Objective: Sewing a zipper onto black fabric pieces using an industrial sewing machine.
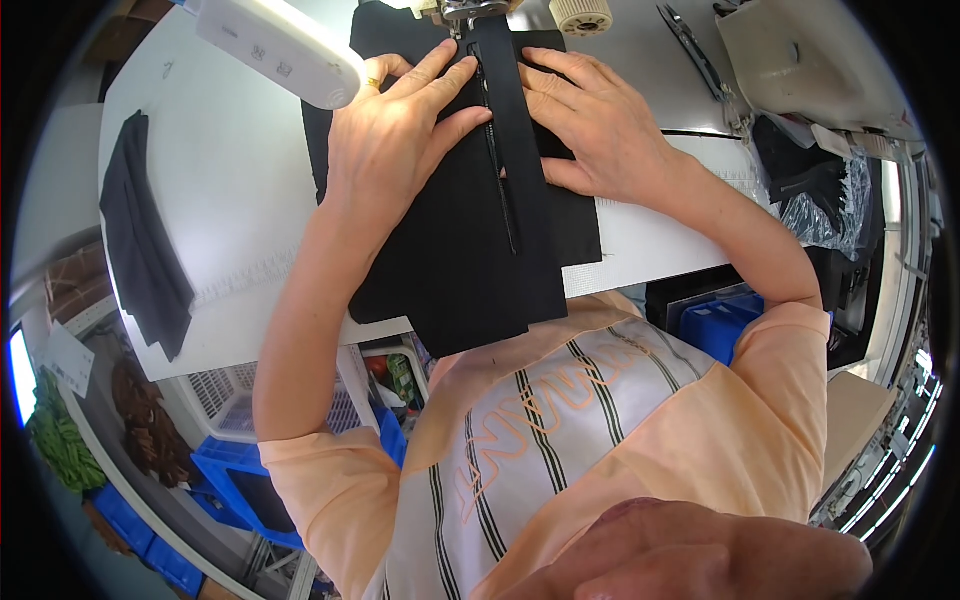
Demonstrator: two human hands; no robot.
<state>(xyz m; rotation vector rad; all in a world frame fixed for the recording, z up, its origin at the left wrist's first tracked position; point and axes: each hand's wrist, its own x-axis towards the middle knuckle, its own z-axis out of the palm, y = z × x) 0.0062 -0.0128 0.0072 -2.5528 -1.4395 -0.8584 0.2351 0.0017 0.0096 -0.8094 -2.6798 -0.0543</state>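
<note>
- White sewing table [240, 190] fills the upper frame; blue crates [235, 490] lower left, scissors [695, 50] upper right.
- Black fabric [470, 260] with zipper [500, 190], centre top, under both hands.
- Left hand [395, 135] flat, fingers spread, pressing the fabric left of the zipper.
- Right hand [595, 125] flat, pressing right of it.

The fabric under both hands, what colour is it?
Black fabric with a zipper, clearest in the head view.

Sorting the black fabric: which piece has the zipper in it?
The black piece under both hands, left hand and right hand; a zipper runs down it. The dark cloth at the table's left edge shows none.
</note>
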